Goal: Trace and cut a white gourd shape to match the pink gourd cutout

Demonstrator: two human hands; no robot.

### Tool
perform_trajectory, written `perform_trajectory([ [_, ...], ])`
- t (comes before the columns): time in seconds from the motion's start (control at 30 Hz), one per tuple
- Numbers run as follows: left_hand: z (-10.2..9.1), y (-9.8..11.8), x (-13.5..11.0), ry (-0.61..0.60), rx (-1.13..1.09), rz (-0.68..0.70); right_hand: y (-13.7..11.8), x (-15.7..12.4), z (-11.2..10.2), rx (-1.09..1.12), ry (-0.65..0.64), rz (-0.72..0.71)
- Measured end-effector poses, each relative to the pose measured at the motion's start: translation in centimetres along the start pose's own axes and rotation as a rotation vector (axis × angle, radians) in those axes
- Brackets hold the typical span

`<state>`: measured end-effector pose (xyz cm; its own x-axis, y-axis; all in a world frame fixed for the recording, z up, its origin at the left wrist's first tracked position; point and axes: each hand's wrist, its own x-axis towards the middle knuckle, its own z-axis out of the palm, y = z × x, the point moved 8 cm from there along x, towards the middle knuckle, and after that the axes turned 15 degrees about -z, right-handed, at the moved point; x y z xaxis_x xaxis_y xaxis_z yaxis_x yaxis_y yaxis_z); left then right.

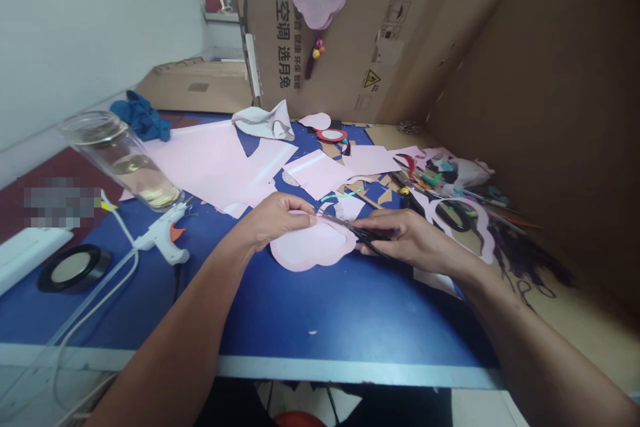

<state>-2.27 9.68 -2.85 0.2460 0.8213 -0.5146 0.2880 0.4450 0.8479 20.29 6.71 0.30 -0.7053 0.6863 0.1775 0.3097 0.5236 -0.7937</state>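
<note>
- Left hand (283, 217): thumb and fingers pinched on the upper edge of the scalloped pink cutout (307, 250), probably to steady the rim close to the blades.
- Right hand (413, 237): closed round the dark handles of the scissors (337, 220). Blades point toward the left fingertips, at the cutout's upper edge; whether they are parted, cannot tell.
- Cutout lies between both hands, low over the counter (325, 320), likely so the paper can be turned easily.
- Pink sheets (200, 160) and scraps spread beyond the hands, presumably pushed forward to leave elbow room.
- Left of the left hand: glue gun (163, 237), tape roll (75, 267), glass bottle (133, 163). Seemingly parked outside the cutting area, gun within reach.
- Right of the right hand: scalloped pink frame (485, 233) among jumbled bits.
</note>
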Motion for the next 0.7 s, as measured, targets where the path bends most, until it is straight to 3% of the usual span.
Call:
perform_trajectory([
  [0.3, 0.2, 0.1, 0.1, -0.015, 0.016, 0.02, -1.2, 0.2, -0.3, -0.034, -0.001, -0.049],
  [0.7, 0.3, 0.1, 0.2, -0.005, 0.111, 0.065, -0.7, -0.3, -0.3, -0.107, -0.071, -0.102],
])
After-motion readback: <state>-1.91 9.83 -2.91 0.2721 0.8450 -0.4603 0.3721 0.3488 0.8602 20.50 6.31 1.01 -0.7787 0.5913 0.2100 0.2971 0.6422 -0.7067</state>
